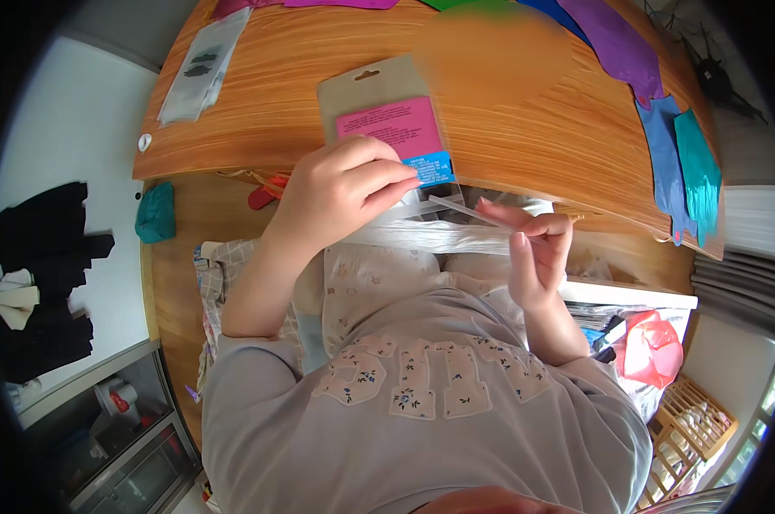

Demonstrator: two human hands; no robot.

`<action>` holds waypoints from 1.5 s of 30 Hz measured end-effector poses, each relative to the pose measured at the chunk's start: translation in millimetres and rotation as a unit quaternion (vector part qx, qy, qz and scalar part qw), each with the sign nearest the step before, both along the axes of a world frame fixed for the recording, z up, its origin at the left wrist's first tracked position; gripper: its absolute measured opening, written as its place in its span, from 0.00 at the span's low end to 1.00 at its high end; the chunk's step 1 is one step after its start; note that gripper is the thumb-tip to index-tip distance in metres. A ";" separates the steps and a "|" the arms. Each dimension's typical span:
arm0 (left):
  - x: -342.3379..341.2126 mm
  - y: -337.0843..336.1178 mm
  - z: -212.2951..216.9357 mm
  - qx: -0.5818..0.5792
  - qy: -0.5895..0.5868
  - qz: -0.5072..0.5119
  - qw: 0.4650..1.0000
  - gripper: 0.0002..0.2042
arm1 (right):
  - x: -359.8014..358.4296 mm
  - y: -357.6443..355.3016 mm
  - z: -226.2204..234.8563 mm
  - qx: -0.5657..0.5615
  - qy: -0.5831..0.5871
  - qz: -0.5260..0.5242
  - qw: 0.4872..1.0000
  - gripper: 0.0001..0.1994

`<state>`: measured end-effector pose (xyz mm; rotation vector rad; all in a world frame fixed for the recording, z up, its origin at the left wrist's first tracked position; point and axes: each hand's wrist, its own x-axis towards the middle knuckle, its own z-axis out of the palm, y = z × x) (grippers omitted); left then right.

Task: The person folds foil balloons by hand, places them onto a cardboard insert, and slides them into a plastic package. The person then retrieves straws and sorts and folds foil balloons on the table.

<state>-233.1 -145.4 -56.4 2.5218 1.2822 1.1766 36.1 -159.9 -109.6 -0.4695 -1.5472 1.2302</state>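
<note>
In the head view, pinches the lower end of a flat, clear-fronted package (394, 124) between thumb and fingers of the left hand (340, 184). Has the package lying across the near edge of a wood-grain table (272, 103), with the hang hole toward the far side and the lower end out past the edge, above the lap. Turns pink and blue printed panels upward, below a beige top. Grasps a narrow, translucent strip (469, 211) between thumb and fingers of the right hand (540, 248), pointing its tip toward the package's lower edge, near the left fingertips. Cannot tell from this angle whether to count the strip as part of the package. Carries a glossy, whitish bundle (443, 238) across the lap; cannot make out its kind. Wears a grey shirt (259, 411) with floral patches. Sits before clear bags (200, 73) at the table's far left and, along the right edge, a purple pouch (610, 47), a blue pouch (661, 154) and a teal pouch (698, 171). Has crumpled pinkish-red plastic (651, 349) beyond the right elbow.
</note>
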 end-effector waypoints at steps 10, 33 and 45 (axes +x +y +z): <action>54.1 -11.1 -0.1 -0.045 -0.057 0.119 0.990 0.06 | -24.5 18.0 -1.8 0.172 -0.115 -0.200 0.958 0.10; 42.1 -6.0 3.0 -0.130 0.085 0.166 0.974 0.46 | -3.1 32.4 37.2 -0.001 -0.150 -0.099 0.984 0.08; 45.1 -1.3 7.4 -0.133 0.140 0.116 0.974 0.44 | 10.0 50.8 52.4 0.226 -0.349 -0.130 0.900 0.15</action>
